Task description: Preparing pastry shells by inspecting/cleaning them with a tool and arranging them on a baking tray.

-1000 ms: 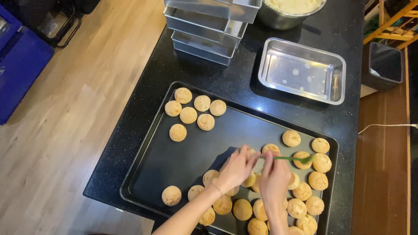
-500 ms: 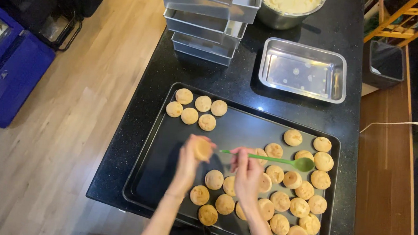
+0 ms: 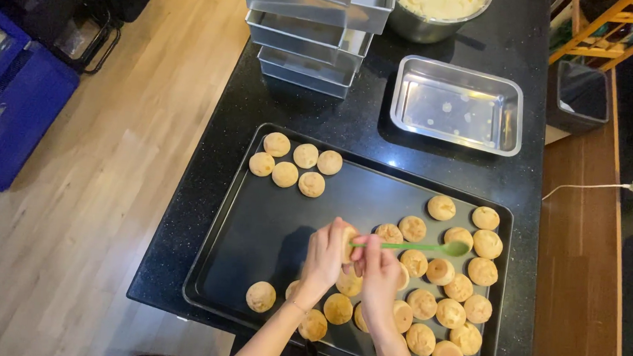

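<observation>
Over the dark tray [image 3: 256, 218] on the black counter [image 3: 207, 194], my left hand [image 3: 325, 254] is closed around one round bun [image 3: 347, 244], lifted clear of the others so I can work on it. My right hand [image 3: 378, 271] grips the handle end of a green spoon [image 3: 414, 246], held level, its bowl hanging over the buns [image 3: 440, 300] crowded at the right side of the tray. Five more buns [image 3: 292, 162] sit apart at the far left corner, perhaps to keep them separate. Beyond the tray lie an empty steel pan [image 3: 457, 106], stacked tins [image 3: 317, 26] and a bowl of pale cream [image 3: 441, 7], near for reaching. My fingers hide most of the bun; I cannot tell whether the spoon touches it.
</observation>
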